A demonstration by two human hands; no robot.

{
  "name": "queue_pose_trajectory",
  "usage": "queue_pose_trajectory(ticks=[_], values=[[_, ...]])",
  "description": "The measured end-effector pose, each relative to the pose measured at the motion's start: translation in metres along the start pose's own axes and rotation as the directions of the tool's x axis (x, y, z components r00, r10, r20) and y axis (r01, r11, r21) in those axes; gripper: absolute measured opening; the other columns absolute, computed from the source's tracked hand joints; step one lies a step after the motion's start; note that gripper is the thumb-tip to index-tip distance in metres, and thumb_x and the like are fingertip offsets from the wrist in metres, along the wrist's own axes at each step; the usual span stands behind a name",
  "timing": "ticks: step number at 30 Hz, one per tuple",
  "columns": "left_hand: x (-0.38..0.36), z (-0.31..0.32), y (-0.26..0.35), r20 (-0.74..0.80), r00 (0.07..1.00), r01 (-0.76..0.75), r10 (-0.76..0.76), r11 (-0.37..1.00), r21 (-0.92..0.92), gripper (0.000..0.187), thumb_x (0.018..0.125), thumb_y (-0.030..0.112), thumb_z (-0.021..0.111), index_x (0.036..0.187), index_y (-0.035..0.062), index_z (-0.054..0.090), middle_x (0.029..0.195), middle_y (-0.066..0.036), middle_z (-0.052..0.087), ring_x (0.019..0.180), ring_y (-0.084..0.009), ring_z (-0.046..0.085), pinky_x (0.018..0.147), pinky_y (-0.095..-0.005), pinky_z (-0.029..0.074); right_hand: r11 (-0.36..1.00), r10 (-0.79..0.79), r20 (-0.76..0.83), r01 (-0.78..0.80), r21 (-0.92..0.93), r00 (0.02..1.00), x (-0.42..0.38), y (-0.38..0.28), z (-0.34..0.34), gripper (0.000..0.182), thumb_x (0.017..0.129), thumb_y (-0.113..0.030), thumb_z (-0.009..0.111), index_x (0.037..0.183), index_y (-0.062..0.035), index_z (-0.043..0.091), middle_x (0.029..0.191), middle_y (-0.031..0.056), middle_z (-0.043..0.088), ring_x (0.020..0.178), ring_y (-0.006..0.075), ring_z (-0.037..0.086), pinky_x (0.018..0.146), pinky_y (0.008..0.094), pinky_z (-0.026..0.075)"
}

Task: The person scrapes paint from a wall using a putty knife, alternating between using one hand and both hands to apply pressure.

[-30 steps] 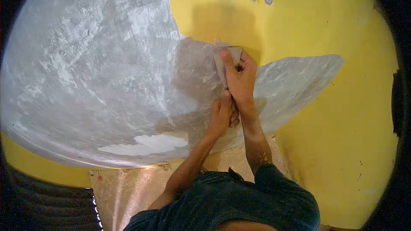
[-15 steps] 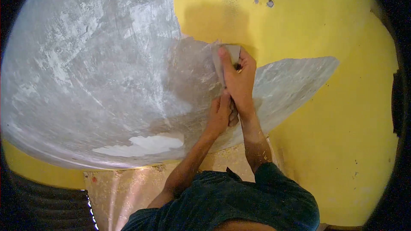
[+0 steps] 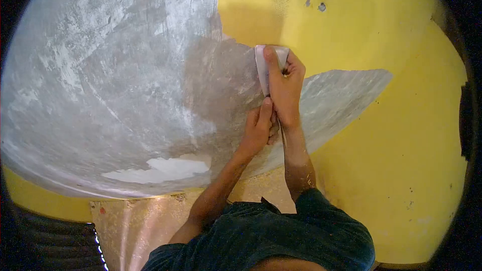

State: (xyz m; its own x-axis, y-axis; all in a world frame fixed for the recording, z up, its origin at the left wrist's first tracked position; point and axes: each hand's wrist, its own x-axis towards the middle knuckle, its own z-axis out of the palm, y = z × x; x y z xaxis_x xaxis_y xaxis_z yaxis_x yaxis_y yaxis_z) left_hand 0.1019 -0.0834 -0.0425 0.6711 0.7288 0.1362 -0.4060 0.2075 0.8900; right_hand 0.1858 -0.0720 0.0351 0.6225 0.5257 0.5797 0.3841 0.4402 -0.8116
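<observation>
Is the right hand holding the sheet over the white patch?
No, the right hand holds the sheet beside the yellow paint; the white patch lies apart, lower left.

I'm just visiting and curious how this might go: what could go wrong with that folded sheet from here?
The folded sheet sits by the ragged edge of the yellow paint, so rubbing there might chip it. The right hand has its thumb near the sheet's top, so a slip could scrape skin. The left hand, close below, might get bumped.
</observation>
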Motion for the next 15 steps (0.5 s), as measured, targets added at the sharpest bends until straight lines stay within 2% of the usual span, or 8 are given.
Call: queue_pose_trajectory(ticks=[2, 5, 6, 7, 8, 10, 14, 15], values=[[-0.002, -0.006, -0.004, -0.009, 0.999, 0.047, -0.047, 0.999, 0.004, 0.050, 0.100, 0.043, 0.038, 0.064, 0.0089, 0.040, 0.050, 0.001, 0.038, 0.037, -0.0088, 0.033, 0.032, -0.0271, 0.027, 0.999, -0.038, -0.052, 0.040, 0.032, 0.998, -0.007, 0.016, 0.001, 0.023, 0.088, -0.022, 0.066, 0.089, 0.0013, 0.065, 0.073, 0.0013, 0.065, 0.063, 0.0069, 0.056, 0.056, 0.0240, 0.044], [-0.005, -0.013, -0.007, 0.061, 0.995, 0.076, -0.075, 0.997, -0.013, 0.050, 0.100, 0.043, 0.039, 0.064, 0.0081, 0.042, 0.050, 0.001, 0.040, 0.037, -0.0088, 0.034, 0.032, -0.0270, 0.027, 0.989, 0.013, -0.039, -0.007, 0.145, 0.999, -0.005, 0.020, 0.003, 0.025, 0.089, -0.024, 0.066, 0.088, 0.0003, 0.065, 0.070, -0.0002, 0.063, 0.061, 0.0057, 0.053, 0.054, 0.0233, 0.042], [-0.001, -0.008, 0.006, 0.011, 0.999, -0.046, 0.045, 0.992, 0.114, 0.050, 0.100, 0.042, 0.039, 0.064, 0.0079, 0.043, 0.050, 0.001, 0.040, 0.037, -0.0087, 0.034, 0.033, -0.0268, 0.027, 0.990, 0.015, -0.045, -0.008, 0.138, 0.999, -0.004, 0.014, 0.005, 0.025, 0.089, -0.024, 0.066, 0.088, 0.0003, 0.065, 0.070, -0.0002, 0.063, 0.061, 0.0057, 0.053, 0.054, 0.0233, 0.042], [0.000, -0.005, 0.012, -0.018, 0.986, -0.157, 0.166, 0.957, 0.242, 0.050, 0.100, 0.042, 0.040, 0.064, 0.0078, 0.045, 0.050, 0.001, 0.040, 0.037, -0.0085, 0.035, 0.033, -0.0265, 0.027, 0.986, 0.091, -0.053, -0.082, 0.146, 0.994, -0.002, 0.002, 0.006, 0.025, 0.089, -0.025, 0.066, 0.087, 0.0001, 0.066, 0.069, -0.0003, 0.063, 0.059, 0.0055, 0.052, 0.053, 0.0231, 0.042], [-0.003, -0.007, 0.011, -0.003, 0.988, -0.147, 0.152, 0.960, 0.237, 0.050, 0.100, 0.042, 0.040, 0.064, 0.0078, 0.045, 0.050, 0.001, 0.040, 0.037, -0.0085, 0.035, 0.033, -0.0265, 0.027, 0.976, 0.165, -0.066, -0.154, 0.155, 0.984, -0.002, -0.005, 0.007, 0.026, 0.089, -0.026, 0.066, 0.087, -0.0002, 0.066, 0.067, -0.0004, 0.062, 0.058, 0.0053, 0.051, 0.051, 0.0228, 0.041], [-0.007, -0.012, 0.011, 0.006, 0.994, 0.107, -0.107, 0.993, 0.050, 0.046, 0.100, 0.040, 0.042, 0.069, 0.0070, 0.048, 0.051, 0.003, 0.039, 0.037, -0.0081, 0.035, 0.034, -0.0260, 0.027, 0.984, 0.152, -0.103, -0.140, 0.111, 0.983, -0.009, 0.011, 0.007, 0.026, 0.089, -0.026, 0.066, 0.085, -0.0003, 0.065, 0.067, -0.0006, 0.061, 0.057, 0.0051, 0.051, 0.050, 0.0225, 0.040], [-0.013, -0.009, 0.027, 0.000, 0.979, 0.202, -0.202, 0.979, -0.016, 0.042, 0.100, 0.040, 0.042, 0.074, 0.0073, 0.049, 0.053, 0.004, 0.039, 0.038, -0.0070, 0.035, 0.034, -0.0251, 0.026, 0.991, 0.124, -0.158, -0.114, 0.070, 0.980, -0.002, 0.003, 0.012, 0.026, 0.090, -0.025, 0.065, 0.079, -0.0015, 0.064, 0.065, -0.0008, 0.060, 0.053, 0.0047, 0.049, 0.047, 0.0211, 0.038], [-0.006, -0.010, 0.031, 0.061, 0.982, 0.179, -0.177, 0.983, -0.027, 0.042, 0.100, 0.040, 0.042, 0.075, 0.0072, 0.049, 0.053, 0.004, 0.038, 0.039, -0.0068, 0.035, 0.034, -0.0248, 0.026, 0.994, 0.106, -0.150, -0.099, 0.056, 0.983, 0.001, -0.003, 0.012, 0.025, 0.090, -0.024, 0.064, 0.079, -0.0017, 0.063, 0.064, -0.0002, 0.060, 0.052, 0.0052, 0.050, 0.046, 0.0211, 0.038]])
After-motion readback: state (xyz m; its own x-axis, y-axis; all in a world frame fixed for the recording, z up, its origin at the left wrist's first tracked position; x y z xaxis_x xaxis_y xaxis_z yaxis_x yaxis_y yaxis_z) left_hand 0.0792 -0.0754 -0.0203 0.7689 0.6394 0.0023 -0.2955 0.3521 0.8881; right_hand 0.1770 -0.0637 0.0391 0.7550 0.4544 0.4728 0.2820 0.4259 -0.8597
